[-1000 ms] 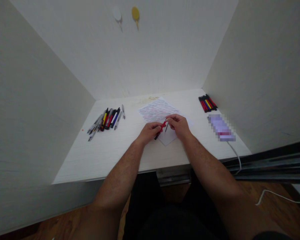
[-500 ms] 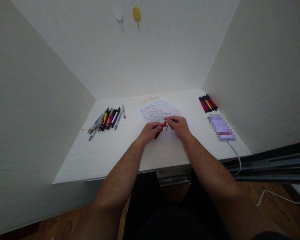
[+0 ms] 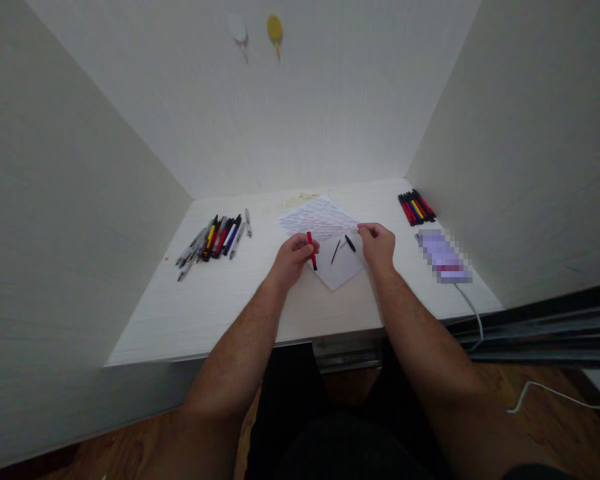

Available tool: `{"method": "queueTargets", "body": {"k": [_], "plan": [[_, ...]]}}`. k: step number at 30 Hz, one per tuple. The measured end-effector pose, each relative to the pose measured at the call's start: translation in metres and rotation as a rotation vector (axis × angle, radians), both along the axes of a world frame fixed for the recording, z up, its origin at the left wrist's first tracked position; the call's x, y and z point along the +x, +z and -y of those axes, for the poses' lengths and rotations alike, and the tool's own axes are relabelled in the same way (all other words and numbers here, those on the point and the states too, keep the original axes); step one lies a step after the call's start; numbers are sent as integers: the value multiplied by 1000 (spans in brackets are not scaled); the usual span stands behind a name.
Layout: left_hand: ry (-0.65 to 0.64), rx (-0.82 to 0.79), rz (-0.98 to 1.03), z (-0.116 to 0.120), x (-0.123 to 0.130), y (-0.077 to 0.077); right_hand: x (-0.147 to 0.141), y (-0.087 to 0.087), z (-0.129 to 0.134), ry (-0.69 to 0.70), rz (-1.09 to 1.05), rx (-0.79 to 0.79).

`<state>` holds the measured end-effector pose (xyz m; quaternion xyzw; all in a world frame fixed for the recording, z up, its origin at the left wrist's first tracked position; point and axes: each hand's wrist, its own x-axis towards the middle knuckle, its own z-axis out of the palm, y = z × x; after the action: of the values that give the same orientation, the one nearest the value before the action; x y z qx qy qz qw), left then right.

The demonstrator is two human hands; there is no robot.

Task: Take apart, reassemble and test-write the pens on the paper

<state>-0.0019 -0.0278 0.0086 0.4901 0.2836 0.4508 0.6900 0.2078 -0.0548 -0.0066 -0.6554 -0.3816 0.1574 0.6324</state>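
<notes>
Between the thumb and fingers of my left hand [image 3: 294, 259] is a red pen barrel [image 3: 311, 250] with a dark lower end, held nearly upright in view. My right hand [image 3: 379, 244] is over the right edge of the papers, its thumb and index finger pressed together; whatever they may hold is too small to name. Between the hands, a thin dark refill [image 3: 335, 252] and a black pen part [image 3: 350, 243] lie on a plain white sheet [image 3: 333, 278]. Behind them is a paper covered in coloured scribbles [image 3: 310, 217].
A pile of mixed pens [image 3: 220, 237] is at the left of the white desk [image 3: 190, 320]. Several red, black, blue and yellow pens [image 3: 416, 207] stand in a row at the back right. In front of them lies a blurred phone [image 3: 443, 255] with a white cable [image 3: 473, 308].
My hands have moved apart, the right one to the right. The red barrel is now more upright in my left hand. The refill and black part now show on the sheet.
</notes>
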Motion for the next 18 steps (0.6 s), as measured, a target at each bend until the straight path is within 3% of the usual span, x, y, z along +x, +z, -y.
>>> {"method": "queueTargets", "body": {"k": [4,10,18], "plan": [[5,-52,61,-2,-1,-1,3,-5,2,3,287,-171],[44,-130,-1,-6,3,-7,-4,-7,4,144,693,-292],[30,-109,-56,-5,3,-7,-8,-3,6,171,783,-304]]}}
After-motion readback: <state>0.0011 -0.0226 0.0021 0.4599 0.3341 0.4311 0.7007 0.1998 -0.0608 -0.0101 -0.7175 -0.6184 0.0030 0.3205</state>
